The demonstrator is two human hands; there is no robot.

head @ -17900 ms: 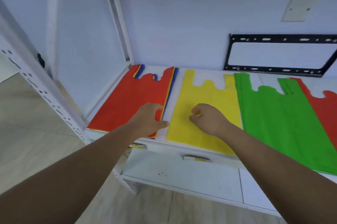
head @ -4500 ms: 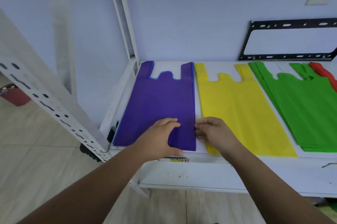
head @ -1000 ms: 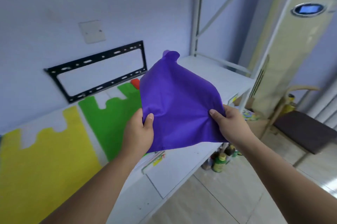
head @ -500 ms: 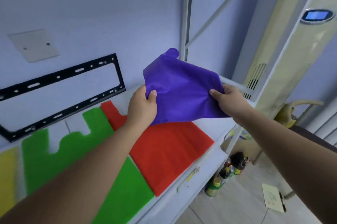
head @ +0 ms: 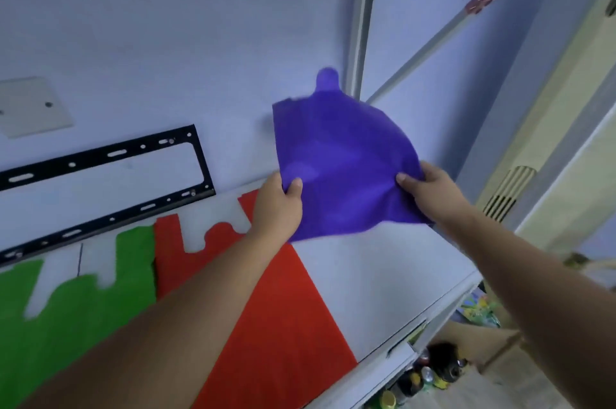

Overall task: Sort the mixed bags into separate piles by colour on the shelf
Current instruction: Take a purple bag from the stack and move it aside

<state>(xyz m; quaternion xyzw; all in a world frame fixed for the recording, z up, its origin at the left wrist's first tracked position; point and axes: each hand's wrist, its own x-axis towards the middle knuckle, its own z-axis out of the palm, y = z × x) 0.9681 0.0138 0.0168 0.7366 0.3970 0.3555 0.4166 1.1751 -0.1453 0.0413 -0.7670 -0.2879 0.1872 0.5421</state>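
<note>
Purple bag (head: 343,158) shifted past red pile (head: 283,325) | limp, billowing | left hand (head: 276,208), right hand (head: 430,192) pinch near edge

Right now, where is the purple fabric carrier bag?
In the head view the purple bag is centre-right, held up by the left hand and right hand over the white shelf, just right of the flat red bag pile.

bare stretch of shelf (head: 383,278) right of red bag (head: 283,325), upright post (head: 361,25) and diagonal brace (head: 446,27) behind
</note>
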